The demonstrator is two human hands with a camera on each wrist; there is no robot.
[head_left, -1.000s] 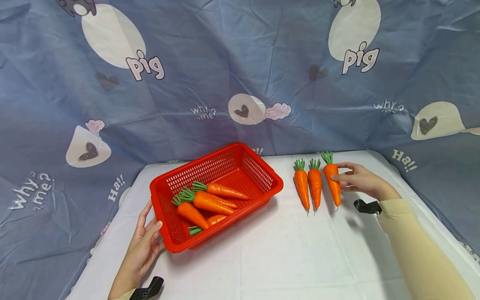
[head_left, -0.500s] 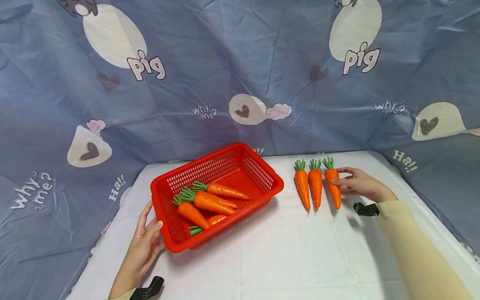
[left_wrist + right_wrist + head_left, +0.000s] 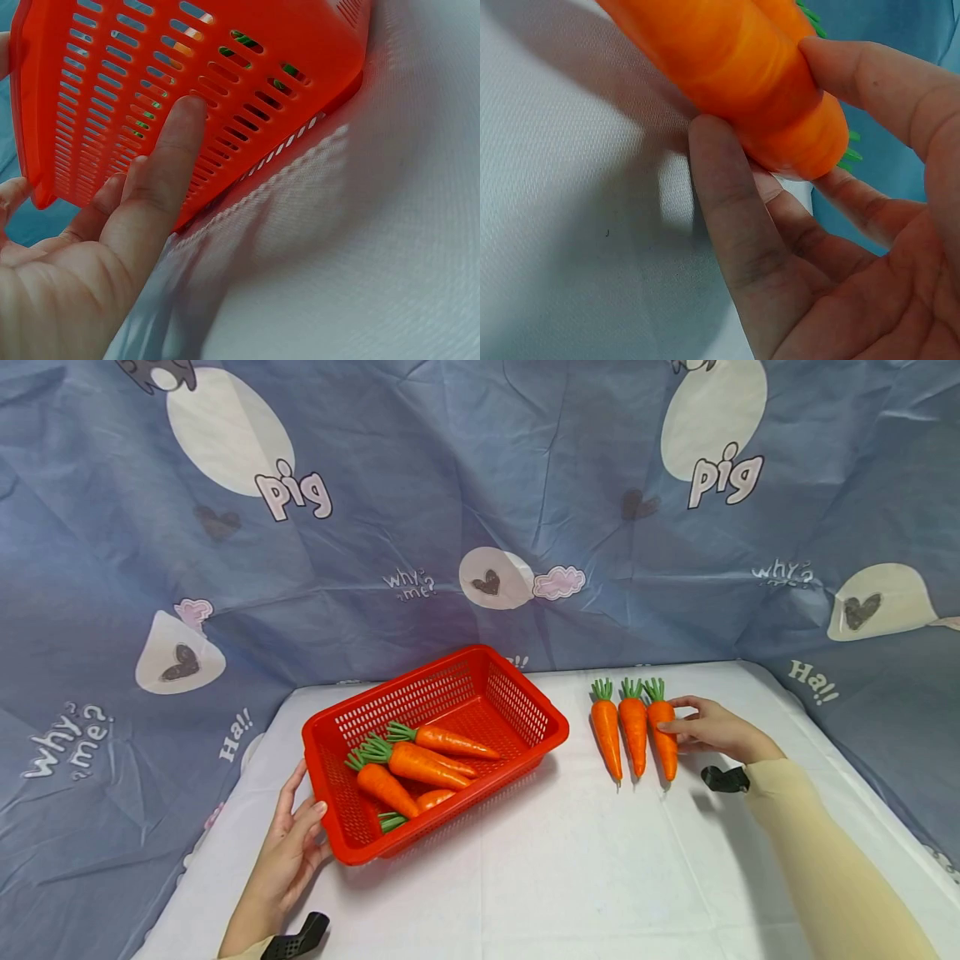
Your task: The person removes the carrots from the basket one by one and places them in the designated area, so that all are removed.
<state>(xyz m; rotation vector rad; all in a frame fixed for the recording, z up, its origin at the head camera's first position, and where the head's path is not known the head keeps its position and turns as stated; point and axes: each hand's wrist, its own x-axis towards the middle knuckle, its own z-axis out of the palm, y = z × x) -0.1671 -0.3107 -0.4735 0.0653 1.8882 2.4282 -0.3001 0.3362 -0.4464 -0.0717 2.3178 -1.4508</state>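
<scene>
A red plastic basket with slotted walls stands on the left half of the table. My left hand grips its near left end, thumb on the rim and fingers against the outer wall, as the left wrist view shows on the basket wall. Several orange carrots with green tops lie inside it. To the right, my right hand pinches the rightmost carrot between thumb and fingers. Beside that one lie a middle carrot and a left carrot, tops toward the back. The right wrist view shows the held carrot close up.
White cloth covers the table. A blue printed curtain hangs behind it and at both sides. Black wrist mounts sit on both wrists.
My right hand has brought the carrot down and left, closer to the other two in the row. My left hand and the basket have stayed in place.
</scene>
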